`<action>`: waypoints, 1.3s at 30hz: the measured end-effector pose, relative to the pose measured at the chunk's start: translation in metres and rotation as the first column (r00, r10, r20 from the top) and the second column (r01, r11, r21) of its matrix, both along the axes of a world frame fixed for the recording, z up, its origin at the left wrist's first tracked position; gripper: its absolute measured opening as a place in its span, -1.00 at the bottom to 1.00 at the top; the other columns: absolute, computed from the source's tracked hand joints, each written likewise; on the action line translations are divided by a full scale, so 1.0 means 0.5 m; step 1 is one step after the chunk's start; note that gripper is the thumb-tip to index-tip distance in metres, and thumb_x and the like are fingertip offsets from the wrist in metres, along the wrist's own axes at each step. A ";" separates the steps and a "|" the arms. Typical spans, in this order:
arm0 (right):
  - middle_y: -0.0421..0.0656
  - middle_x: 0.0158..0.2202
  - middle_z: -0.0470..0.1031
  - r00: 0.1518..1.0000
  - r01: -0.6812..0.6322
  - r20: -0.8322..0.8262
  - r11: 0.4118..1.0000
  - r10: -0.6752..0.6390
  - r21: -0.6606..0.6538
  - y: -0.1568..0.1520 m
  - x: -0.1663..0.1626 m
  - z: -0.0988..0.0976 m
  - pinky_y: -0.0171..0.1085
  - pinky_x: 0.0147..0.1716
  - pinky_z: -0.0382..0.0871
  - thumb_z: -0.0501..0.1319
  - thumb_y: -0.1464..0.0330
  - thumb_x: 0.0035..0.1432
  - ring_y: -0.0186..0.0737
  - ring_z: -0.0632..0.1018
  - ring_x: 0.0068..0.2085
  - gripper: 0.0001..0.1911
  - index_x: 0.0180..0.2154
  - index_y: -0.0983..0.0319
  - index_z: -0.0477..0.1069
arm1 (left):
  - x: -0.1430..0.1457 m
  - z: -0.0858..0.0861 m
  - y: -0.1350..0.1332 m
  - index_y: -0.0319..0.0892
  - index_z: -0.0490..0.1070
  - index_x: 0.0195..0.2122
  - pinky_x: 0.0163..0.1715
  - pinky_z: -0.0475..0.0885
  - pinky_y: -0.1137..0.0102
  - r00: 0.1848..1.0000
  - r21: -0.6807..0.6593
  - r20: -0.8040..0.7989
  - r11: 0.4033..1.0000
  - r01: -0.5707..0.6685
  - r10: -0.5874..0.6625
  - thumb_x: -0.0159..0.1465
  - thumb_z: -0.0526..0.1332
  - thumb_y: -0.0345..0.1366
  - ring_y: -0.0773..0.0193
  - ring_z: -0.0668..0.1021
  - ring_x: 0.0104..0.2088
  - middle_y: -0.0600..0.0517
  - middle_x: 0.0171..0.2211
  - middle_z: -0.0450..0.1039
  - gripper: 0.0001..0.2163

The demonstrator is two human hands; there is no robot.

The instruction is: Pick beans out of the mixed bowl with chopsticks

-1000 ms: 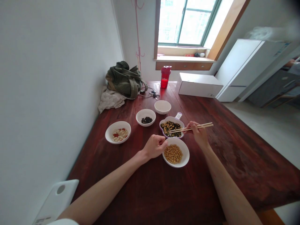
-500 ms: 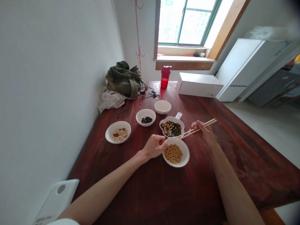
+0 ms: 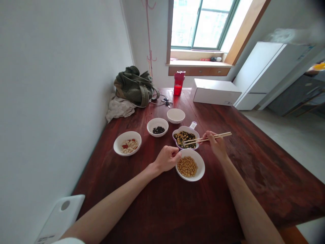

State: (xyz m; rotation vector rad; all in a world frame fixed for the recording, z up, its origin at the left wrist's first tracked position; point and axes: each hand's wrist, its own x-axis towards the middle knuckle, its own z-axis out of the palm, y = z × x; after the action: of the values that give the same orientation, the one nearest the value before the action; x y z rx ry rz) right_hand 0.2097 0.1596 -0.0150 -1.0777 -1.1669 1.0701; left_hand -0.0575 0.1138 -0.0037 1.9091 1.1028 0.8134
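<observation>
My right hand [image 3: 214, 144] is closed around a pair of chopsticks [image 3: 220, 135]. Their tips reach into a purple-rimmed, handled dish [image 3: 193, 125] of mixed dark and yellow beans [image 3: 186, 138]; whether a bean is between them is too small to tell. Just in front stands a white bowl [image 3: 200, 169] holding yellow soybeans [image 3: 187, 166]. My left hand [image 3: 167, 158], fingers curled, grips that bowl's left rim with the thumb side. Beyond are a white bowl with black beans [image 3: 158, 130] and a plain white bowl [image 3: 176, 116]. On the left, another white bowl [image 3: 119, 145] contains pale and reddish pieces [image 3: 129, 146].
Toward the back of the dark red wooden table [image 3: 152, 210] are a green bag [image 3: 134, 86], a pale cloth [image 3: 119, 108], keys [image 3: 167, 102], a red bottle [image 3: 179, 83] and a white box [image 3: 215, 91]. A wall runs along the left side.
My right hand has moved forward and left, taking the chopstick tips from above the soybean bowl's far rim into the mixed-bean dish. My left hand stays at the bowl.
</observation>
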 end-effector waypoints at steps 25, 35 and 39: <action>-0.15 -0.49 0.62 0.998 0.037 0.056 0.999 -0.038 0.009 0.004 -0.002 -0.014 -0.21 -0.46 0.65 0.33 -0.08 0.22 -0.14 0.66 -0.49 -0.52 -0.47 0.17 0.53 | 0.000 0.001 0.000 -0.18 0.02 -0.62 -0.53 -0.05 0.43 1.000 0.003 0.006 1.000 0.003 -0.003 0.32 0.12 -0.21 0.46 0.10 -0.55 0.17 -0.63 -0.03 -0.60; -0.16 -0.47 0.61 0.995 0.086 -0.046 0.996 -0.087 -0.012 0.009 0.001 -0.015 -0.23 -0.48 0.65 0.39 -0.05 0.17 -0.14 0.67 -0.46 -0.55 -0.46 0.19 0.53 | 0.000 0.001 0.000 -0.17 0.01 -0.63 -0.53 -0.05 0.43 1.000 -0.009 0.010 1.000 0.004 -0.004 0.31 0.12 -0.21 0.45 0.10 -0.56 0.17 -0.63 -0.03 -0.59; -0.15 -0.46 0.61 0.991 0.104 -0.089 0.995 -0.103 0.004 0.006 0.009 0.000 -0.20 -0.45 0.68 0.39 -0.05 0.17 -0.11 0.69 -0.41 -0.56 -0.46 0.18 0.51 | -0.001 0.001 0.000 -0.17 0.01 -0.62 -0.52 -0.05 0.43 1.000 -0.014 0.006 1.000 0.005 -0.004 0.31 0.12 -0.20 0.45 0.10 -0.55 0.17 -0.63 -0.03 -0.60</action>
State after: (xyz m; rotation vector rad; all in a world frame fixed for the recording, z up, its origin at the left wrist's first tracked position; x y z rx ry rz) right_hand 0.2141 0.1626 -0.0152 -1.0623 -1.0329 1.0207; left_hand -0.0580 0.1138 -0.0034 1.8956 1.0975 0.8064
